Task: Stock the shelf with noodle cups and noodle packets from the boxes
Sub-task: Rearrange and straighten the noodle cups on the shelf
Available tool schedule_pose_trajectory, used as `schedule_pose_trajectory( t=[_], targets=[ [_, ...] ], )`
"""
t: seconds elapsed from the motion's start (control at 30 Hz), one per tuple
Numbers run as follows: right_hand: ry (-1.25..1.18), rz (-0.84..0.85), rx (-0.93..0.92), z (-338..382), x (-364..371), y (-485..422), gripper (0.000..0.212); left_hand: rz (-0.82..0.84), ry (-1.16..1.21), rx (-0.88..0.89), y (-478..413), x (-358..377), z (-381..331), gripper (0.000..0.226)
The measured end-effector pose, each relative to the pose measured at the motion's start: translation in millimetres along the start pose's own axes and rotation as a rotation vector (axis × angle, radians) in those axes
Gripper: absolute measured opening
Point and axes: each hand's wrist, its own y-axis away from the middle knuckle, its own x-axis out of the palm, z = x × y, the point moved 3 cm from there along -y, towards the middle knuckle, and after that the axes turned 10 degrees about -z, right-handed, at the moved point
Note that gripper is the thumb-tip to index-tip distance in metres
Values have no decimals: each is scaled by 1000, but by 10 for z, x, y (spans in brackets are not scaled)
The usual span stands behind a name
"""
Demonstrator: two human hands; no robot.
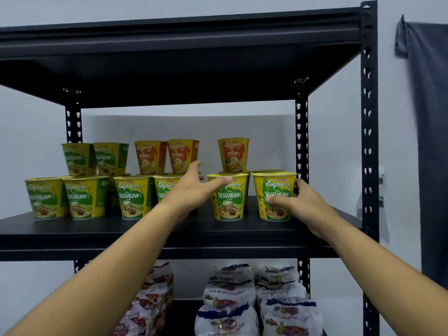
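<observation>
Nearest, two bare forearms rise from the bottom edge toward a black metal rack (369, 141). Beneath them, on the lowest board in view, lie the noodle packets: a red-and-white pile (151, 297) to the left and blue-and-white piles (286, 304) to the right.

Above, on the middle shelf (72, 230), the right hand (300, 202) grips the end cup (276, 187), the rightmost of the front row. Its thumb curls across the green label and its fingers wrap the cup's right side. The cup stands upright, close to the rear right post.

The left hand (191, 187) is wide, fingers straight and spread, holding nothing. Its thumb lies over the top rim of the neighbouring cup (228, 204), just left of the end cup. Its fingers reach past toward the back row. The hand partly hides a fourth green cup (163, 190). Three more green cups (84, 200) stand in line further left.

Behind, a second layer sits on the lids of rear cups: two green cups (97, 158) on the left and three orange cups (181, 155) to their right.

Farthest, a dark cloth (431, 117) hangs on the pale wall at right.
</observation>
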Motion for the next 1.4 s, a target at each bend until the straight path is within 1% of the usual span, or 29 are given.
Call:
schedule_pose_trajectory(
  t=[0.13,0.27,0.37,0.43,0.57,0.77,0.8,0.87,0.9,0.93,1.07,1.27,1.4],
  targets=[
    [7,2,4,3,2,2,56,61,4,-24,-20,16,-132,141],
    [16,-8,6,-1,-6,3,54,58,-6,-27,-2,85,-123,146],
    [30,-29,6,-1,-7,-2,54,46,67,-37,-13,154,-82,134],
    [40,-55,13,-14,-16,-19,61,33,108,-43,-33,208,-51,123],
    [50,-112,35,-59,-31,-58,72,33,136,-36,-31,309,-5,117],
    [73,-132,64,-73,-24,-80,67,30,117,-10,-17,390,5,108],
    [85,-135,62,-69,-21,-79,66,36,121,-21,-8,397,17,101],
    [109,-130,61,-56,-15,-75,62,73,122,-49,-3,426,80,76],
    [119,-123,65,-48,-11,-74,60,91,119,-63,2,439,110,66],
    [125,-116,69,-41,-9,-74,57,100,117,-71,-1,449,136,62],
    [126,-114,70,-46,-13,-89,51,101,124,-63,-32,461,180,61],
    [135,-105,76,-62,13,-114,56,104,134,-62,-42,460,203,61],
    [161,-101,68,-70,15,-117,56,98,138,-73,-54,460,215,67]
  ],
)
